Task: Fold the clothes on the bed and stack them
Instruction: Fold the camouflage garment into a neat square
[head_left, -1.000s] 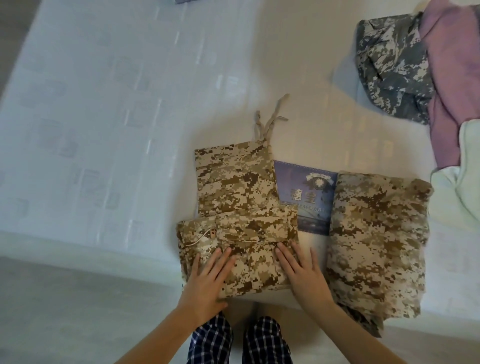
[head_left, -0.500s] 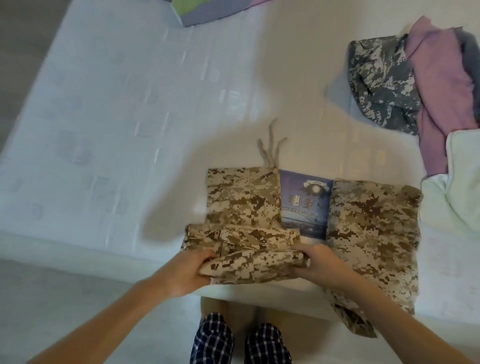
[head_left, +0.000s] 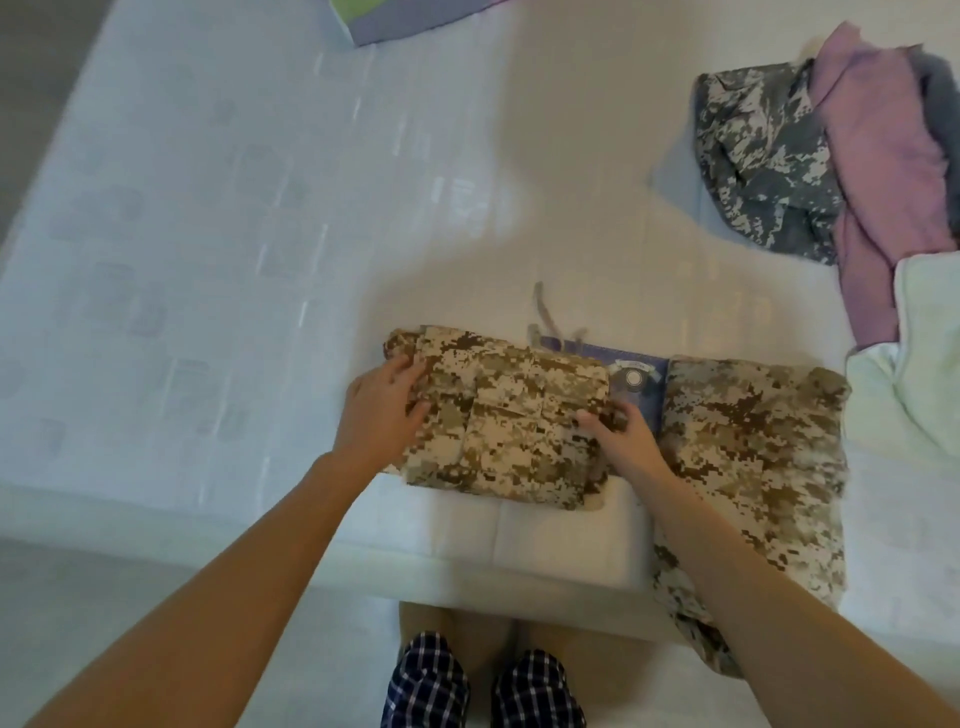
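Folding looks like the step in hand: on the white bed (head_left: 208, 260), near its front edge, your left hand (head_left: 384, 410) curls its fingers round the left end of the desert-camouflage trousers (head_left: 509, 431), which form a compact oblong, and your right hand (head_left: 623, 441) grips the right end with bent fingers. Just past that hand a blue printed patch (head_left: 636, 379) shows, then a second desert-camouflage garment (head_left: 753, 452) lies flat, its near end hanging over the bed edge. Far right sits an unfolded heap: grey camouflage piece (head_left: 758, 161), mauve garment (head_left: 883, 156), pale green cloth (head_left: 930, 353). Your next move, I judge, calls for keeping both ends clamped so the layers don't slip, then setting the bundle squarely on its neighbour
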